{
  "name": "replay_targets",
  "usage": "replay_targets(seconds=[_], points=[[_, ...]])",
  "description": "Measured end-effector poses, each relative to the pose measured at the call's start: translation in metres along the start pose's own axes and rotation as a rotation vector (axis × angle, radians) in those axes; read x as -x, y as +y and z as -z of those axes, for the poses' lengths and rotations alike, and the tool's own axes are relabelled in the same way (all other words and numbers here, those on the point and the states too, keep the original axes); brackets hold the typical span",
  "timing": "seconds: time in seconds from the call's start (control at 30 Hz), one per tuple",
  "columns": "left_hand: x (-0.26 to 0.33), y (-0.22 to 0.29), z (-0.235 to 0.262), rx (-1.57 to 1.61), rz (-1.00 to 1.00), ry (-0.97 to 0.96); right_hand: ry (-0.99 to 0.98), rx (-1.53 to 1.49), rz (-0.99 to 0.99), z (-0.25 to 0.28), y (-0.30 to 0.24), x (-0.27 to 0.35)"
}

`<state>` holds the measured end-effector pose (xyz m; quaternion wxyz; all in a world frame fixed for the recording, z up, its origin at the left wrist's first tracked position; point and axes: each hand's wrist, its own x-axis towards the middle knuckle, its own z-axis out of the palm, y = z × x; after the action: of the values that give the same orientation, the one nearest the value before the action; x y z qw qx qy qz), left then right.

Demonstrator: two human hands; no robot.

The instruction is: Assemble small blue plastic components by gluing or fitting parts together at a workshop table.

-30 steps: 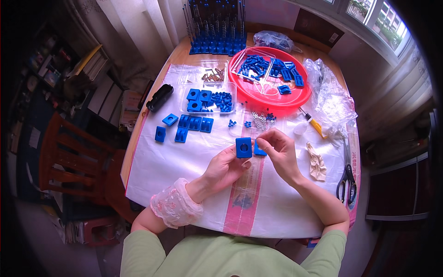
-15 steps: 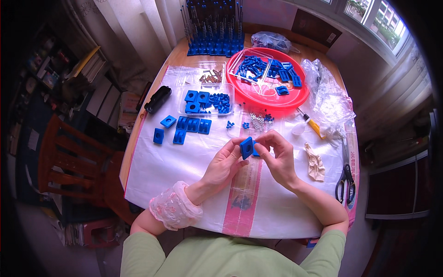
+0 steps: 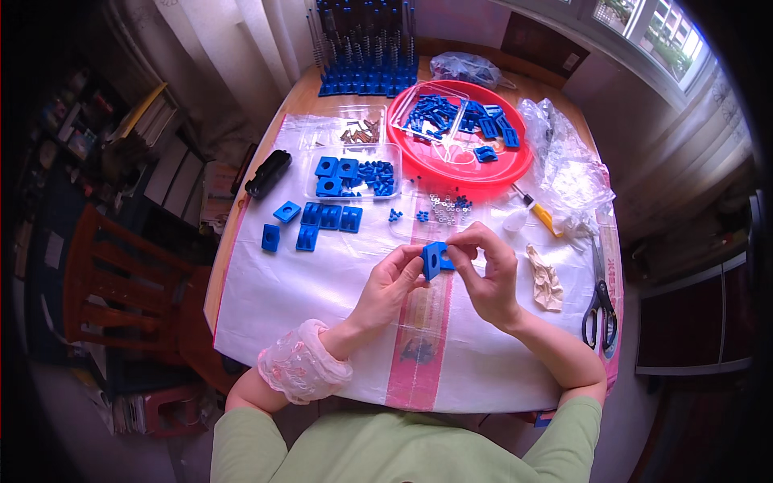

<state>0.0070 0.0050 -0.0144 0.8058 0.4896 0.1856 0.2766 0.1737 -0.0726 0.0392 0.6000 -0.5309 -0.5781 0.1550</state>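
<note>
Above the middle of the table, my left hand (image 3: 385, 288) pinches a blue square plastic piece with a round hole (image 3: 431, 262), tilted on edge. Right beside it, my right hand (image 3: 491, 278) grips a second blue plastic piece (image 3: 445, 254) between thumb and fingers. The two pieces seem to touch, though fingertips partly cover the second one. Ahead of my hands lie small heaps of tiny blue parts (image 3: 423, 216) and white ring-shaped nuts (image 3: 445, 208). More blue square pieces (image 3: 329, 216) sit on the cloth to the left.
A clear box (image 3: 398, 187) holds blue parts; another behind it has brass-coloured pins (image 3: 360, 132). A red tray (image 3: 515, 172) contains blue pieces. On the right are a yellow-handled tool (image 3: 547, 218), a crumpled beige glove (image 3: 545, 278), scissors (image 3: 600, 315) and plastic bags (image 3: 564, 177). A black case (image 3: 268, 173) lies left.
The held blue pieces have turned slightly, and more of the right-hand piece now shows. Both hands keep their grip. The whole view has shifted a little.
</note>
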Motion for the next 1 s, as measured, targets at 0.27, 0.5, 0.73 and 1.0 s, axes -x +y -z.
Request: replay_targets(seconds=[0.27, 0.5, 0.73, 1.0], points=[[0.002, -0.003, -0.003, 0.177, 0.095, -0.004, -0.045, 0.194, 0.434, 0.008, -0.022, -0.006], [0.004, 0.01, -0.017, 0.274, 0.201, 0.005, -0.077, 0.446, 0.76, 0.03, -0.054, -0.015], [0.003, 0.007, -0.01, 0.197, 0.211, 0.033, -0.066, 0.611, 0.518, 0.058, -0.077, -0.033], [0.006, 0.005, -0.009, 0.012, 0.099, -0.058, 0.006, 0.631, 0.106, 0.104, -0.085, -0.015]])
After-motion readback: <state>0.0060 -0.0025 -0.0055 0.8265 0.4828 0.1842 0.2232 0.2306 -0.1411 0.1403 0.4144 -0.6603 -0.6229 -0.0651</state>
